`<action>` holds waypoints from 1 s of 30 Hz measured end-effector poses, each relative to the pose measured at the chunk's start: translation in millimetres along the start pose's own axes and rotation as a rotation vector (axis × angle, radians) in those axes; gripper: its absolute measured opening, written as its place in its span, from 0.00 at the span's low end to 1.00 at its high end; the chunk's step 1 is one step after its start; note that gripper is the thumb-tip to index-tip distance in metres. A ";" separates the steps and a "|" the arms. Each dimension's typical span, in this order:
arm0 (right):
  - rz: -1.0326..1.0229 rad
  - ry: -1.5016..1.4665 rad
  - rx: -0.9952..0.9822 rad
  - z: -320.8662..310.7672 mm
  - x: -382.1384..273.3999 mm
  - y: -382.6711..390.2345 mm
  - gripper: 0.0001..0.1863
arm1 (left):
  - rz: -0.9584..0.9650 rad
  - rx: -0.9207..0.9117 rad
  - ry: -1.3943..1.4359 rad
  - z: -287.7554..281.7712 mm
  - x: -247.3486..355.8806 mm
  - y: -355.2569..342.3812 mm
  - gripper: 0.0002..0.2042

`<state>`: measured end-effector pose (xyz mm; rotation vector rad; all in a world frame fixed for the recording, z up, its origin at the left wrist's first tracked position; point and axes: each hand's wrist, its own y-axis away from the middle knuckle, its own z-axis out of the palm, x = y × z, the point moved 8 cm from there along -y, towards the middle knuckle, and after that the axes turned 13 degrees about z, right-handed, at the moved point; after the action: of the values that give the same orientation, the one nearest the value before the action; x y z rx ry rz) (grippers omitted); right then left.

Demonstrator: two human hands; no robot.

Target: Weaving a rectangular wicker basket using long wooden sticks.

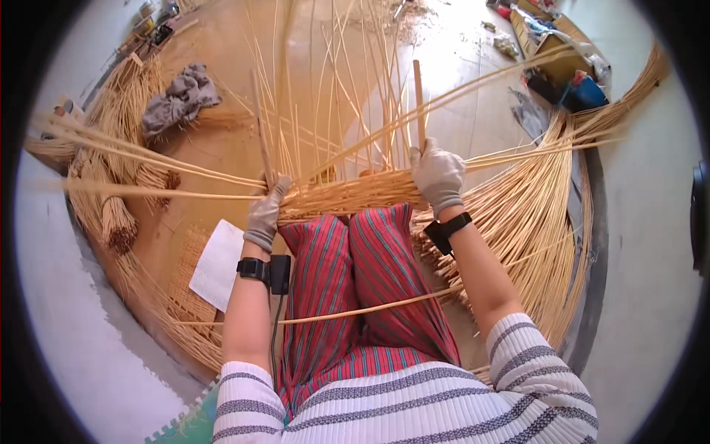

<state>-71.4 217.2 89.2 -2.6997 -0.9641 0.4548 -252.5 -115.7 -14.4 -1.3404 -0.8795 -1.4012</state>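
A partly woven wicker basket (pixel 355 194) rests across my knees, its long side toward me. Thin upright willow rods (pixel 342 81) stand up from its far part. My left hand (pixel 265 211), in a pale glove, is closed round the basket's left corner beside a thick stake (pixel 262 140). At the right corner my right hand (pixel 439 176), gloved too, grips the weave with its thumb by another thick stake (pixel 419 96). Long loose rods (pixel 200 169) stretch out sideways from both hands. The fingers' undersides are hidden.
Bundled rods (pixel 122 111) lie along the left wall, with a grey cloth (pixel 181 98) by them. A large fan of rods (pixel 536 214) spreads at right. A white sheet (pixel 218 265) lies at left. One rod (pixel 370 307) crosses my legs. Boxes (pixel 558 59) stand far right.
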 end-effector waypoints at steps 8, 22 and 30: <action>0.085 -0.025 0.115 -22.9 -5.2 35.1 0.17 | 0.050 0.036 -0.049 -26.5 -6.8 16.2 0.26; 0.023 -0.225 0.133 -122.6 32.0 19.9 0.19 | 0.294 0.026 0.133 38.4 153.7 40.4 0.15; 0.022 -0.209 0.120 -109.0 73.6 95.2 0.16 | 0.355 0.010 -0.026 21.1 98.9 113.7 0.09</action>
<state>77.0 180.2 143.7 -2.5951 -0.9261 0.7859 -130.2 -142.1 72.3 -1.4296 -0.6261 -1.1041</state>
